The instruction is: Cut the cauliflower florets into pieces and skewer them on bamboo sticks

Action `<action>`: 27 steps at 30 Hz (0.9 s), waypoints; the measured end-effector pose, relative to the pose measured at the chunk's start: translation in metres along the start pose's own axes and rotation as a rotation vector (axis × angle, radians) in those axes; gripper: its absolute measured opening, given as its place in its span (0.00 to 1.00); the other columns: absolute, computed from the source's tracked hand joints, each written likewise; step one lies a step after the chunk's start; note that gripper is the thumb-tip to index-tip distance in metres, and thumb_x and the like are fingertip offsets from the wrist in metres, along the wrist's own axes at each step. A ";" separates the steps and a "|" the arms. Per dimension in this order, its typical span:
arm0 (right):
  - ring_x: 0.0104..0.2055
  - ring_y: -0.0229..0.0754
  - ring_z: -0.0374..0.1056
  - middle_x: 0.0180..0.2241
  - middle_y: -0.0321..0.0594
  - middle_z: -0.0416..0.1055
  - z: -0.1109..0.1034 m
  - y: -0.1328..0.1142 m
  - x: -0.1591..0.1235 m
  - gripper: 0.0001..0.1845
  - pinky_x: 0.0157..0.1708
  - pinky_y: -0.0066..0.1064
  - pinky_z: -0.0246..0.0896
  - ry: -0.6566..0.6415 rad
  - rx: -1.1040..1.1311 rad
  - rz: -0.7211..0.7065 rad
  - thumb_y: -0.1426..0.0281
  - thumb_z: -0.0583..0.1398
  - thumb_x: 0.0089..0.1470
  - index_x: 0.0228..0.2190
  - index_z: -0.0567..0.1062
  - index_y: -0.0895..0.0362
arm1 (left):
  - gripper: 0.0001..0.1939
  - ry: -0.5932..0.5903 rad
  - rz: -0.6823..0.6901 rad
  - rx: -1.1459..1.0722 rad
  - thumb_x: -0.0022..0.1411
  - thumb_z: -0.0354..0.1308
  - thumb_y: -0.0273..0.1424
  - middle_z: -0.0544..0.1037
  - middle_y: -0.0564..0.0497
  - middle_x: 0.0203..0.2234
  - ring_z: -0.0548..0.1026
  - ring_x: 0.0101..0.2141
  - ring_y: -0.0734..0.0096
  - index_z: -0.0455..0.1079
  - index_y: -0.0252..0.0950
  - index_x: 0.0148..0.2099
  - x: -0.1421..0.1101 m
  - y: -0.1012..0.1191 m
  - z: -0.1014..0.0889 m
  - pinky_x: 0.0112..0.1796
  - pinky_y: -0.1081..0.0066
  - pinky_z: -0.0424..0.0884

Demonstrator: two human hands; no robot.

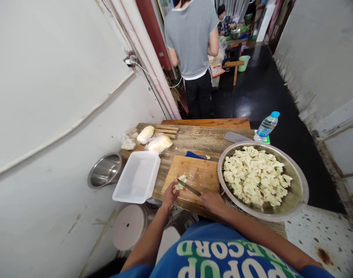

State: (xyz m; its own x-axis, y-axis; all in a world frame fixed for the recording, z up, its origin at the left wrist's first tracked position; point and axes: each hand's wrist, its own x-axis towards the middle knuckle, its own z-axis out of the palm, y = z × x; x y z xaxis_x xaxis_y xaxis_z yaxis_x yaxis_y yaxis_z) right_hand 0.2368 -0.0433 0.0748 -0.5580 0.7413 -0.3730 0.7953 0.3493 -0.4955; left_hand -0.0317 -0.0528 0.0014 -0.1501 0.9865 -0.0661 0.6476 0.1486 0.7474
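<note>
My right hand (pixel 211 200) is wrapped round the handle of a kitchen knife (pixel 190 188) whose blade points left over the wooden cutting board (pixel 203 170). At the board's left front edge, my left hand (pixel 170 194) grips a small piece of cauliflower (pixel 181 182). The blade's tip lies against that piece. Small white crumbs are scattered on the board. Just right of the board stands a wide metal basin (pixel 302 185) heaped with cut cauliflower florets (pixel 256 175).
Left of the board sits a white plastic tub (pixel 135 173), beside a steel pot (pixel 105 170). Behind are wrapped cabbages (pixel 159 143), a cleaver-like blade (pixel 237 137) and a water bottle (pixel 268 124). Stools (pixel 129 226) stand below. A person (pixel 192 42) stands beyond the table; another sits farther back.
</note>
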 end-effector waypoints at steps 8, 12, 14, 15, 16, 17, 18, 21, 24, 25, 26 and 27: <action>0.44 0.47 0.73 0.41 0.51 0.77 0.005 -0.008 0.022 0.17 0.41 0.32 0.64 0.007 -0.024 0.000 0.75 0.48 0.60 0.44 0.73 0.60 | 0.16 0.041 -0.088 0.148 0.52 0.56 0.29 0.77 0.52 0.34 0.75 0.33 0.68 0.67 0.37 0.45 -0.009 -0.001 -0.007 0.38 0.68 0.71; 0.44 0.49 0.73 0.42 0.52 0.76 0.002 -0.001 0.030 0.18 0.42 0.34 0.64 0.018 0.005 0.051 0.72 0.47 0.62 0.45 0.73 0.62 | 0.13 0.025 -0.164 0.145 0.55 0.57 0.32 0.79 0.48 0.32 0.77 0.33 0.66 0.72 0.35 0.43 0.004 0.006 -0.012 0.36 0.69 0.70; 0.44 0.48 0.73 0.42 0.52 0.76 0.001 0.003 0.030 0.18 0.42 0.33 0.63 0.015 0.007 0.069 0.70 0.47 0.63 0.46 0.72 0.62 | 0.13 -0.064 -0.137 0.179 0.55 0.58 0.34 0.80 0.47 0.32 0.77 0.34 0.65 0.75 0.35 0.42 0.016 0.009 -0.012 0.36 0.69 0.70; 0.45 0.48 0.72 0.42 0.51 0.76 0.001 0.004 0.029 0.18 0.42 0.33 0.63 0.015 0.011 0.072 0.69 0.47 0.63 0.46 0.72 0.61 | 0.14 -0.100 -0.114 0.202 0.56 0.58 0.34 0.81 0.46 0.33 0.77 0.35 0.64 0.75 0.35 0.43 0.022 0.011 -0.011 0.37 0.69 0.70; 0.45 0.47 0.72 0.42 0.50 0.76 0.002 0.005 0.026 0.17 0.42 0.32 0.63 0.016 0.016 0.080 0.69 0.48 0.63 0.45 0.72 0.61 | 0.14 -0.116 -0.102 0.221 0.56 0.59 0.34 0.81 0.46 0.34 0.77 0.35 0.64 0.75 0.35 0.44 0.027 0.013 -0.010 0.38 0.70 0.70; 0.44 0.47 0.72 0.42 0.50 0.76 0.002 0.006 0.023 0.17 0.42 0.32 0.62 0.017 0.023 0.093 0.68 0.47 0.63 0.45 0.72 0.61 | 0.15 -0.116 -0.107 0.233 0.56 0.59 0.33 0.81 0.45 0.35 0.77 0.35 0.65 0.75 0.34 0.45 0.031 0.014 -0.009 0.38 0.70 0.70; 0.44 0.47 0.73 0.42 0.49 0.76 0.003 0.006 0.019 0.17 0.42 0.32 0.62 0.015 0.030 0.103 0.68 0.47 0.64 0.45 0.72 0.60 | 0.15 -0.104 -0.124 0.240 0.57 0.58 0.32 0.81 0.45 0.37 0.77 0.35 0.66 0.74 0.33 0.46 0.034 0.014 -0.007 0.39 0.70 0.70; 0.42 0.46 0.74 0.40 0.50 0.77 0.005 0.006 0.006 0.19 0.38 0.31 0.62 0.013 0.044 0.123 0.66 0.45 0.65 0.45 0.71 0.60 | 0.14 -0.025 -0.166 0.219 0.61 0.55 0.31 0.79 0.43 0.42 0.77 0.37 0.67 0.74 0.32 0.47 0.033 0.011 -0.003 0.41 0.70 0.70; 0.41 0.47 0.74 0.38 0.51 0.77 0.006 0.004 -0.006 0.19 0.37 0.31 0.62 0.014 0.017 0.120 0.66 0.44 0.65 0.43 0.71 0.59 | 0.13 0.009 -0.125 0.183 0.60 0.57 0.31 0.78 0.44 0.43 0.77 0.38 0.67 0.73 0.33 0.47 0.024 0.003 0.001 0.42 0.70 0.71; 0.41 0.48 0.74 0.38 0.51 0.77 0.007 0.004 -0.008 0.19 0.37 0.31 0.62 0.010 0.005 0.121 0.66 0.44 0.65 0.43 0.71 0.59 | 0.14 0.015 -0.109 0.167 0.58 0.58 0.30 0.78 0.45 0.43 0.76 0.38 0.68 0.73 0.34 0.47 0.021 0.000 0.003 0.42 0.70 0.71; 0.41 0.48 0.74 0.38 0.51 0.77 0.007 0.004 -0.010 0.19 0.36 0.31 0.62 0.005 -0.004 0.117 0.66 0.44 0.65 0.43 0.72 0.59 | 0.14 0.019 -0.100 0.156 0.57 0.59 0.29 0.78 0.45 0.43 0.76 0.38 0.68 0.73 0.34 0.47 0.018 -0.003 0.005 0.41 0.70 0.71; 0.41 0.48 0.74 0.38 0.51 0.77 0.008 0.004 -0.012 0.20 0.36 0.31 0.63 -0.001 -0.010 0.112 0.66 0.44 0.65 0.43 0.72 0.59 | 0.14 0.027 -0.096 0.144 0.57 0.59 0.27 0.78 0.46 0.42 0.76 0.37 0.68 0.73 0.34 0.47 0.016 -0.005 0.007 0.41 0.70 0.72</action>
State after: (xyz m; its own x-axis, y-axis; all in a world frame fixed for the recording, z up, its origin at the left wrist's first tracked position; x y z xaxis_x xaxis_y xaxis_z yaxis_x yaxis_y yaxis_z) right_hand 0.2444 -0.0553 0.0709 -0.4653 0.7755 -0.4266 0.8553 0.2698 -0.4424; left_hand -0.0316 -0.0376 -0.0081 -0.2354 0.9653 -0.1130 0.7296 0.2523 0.6356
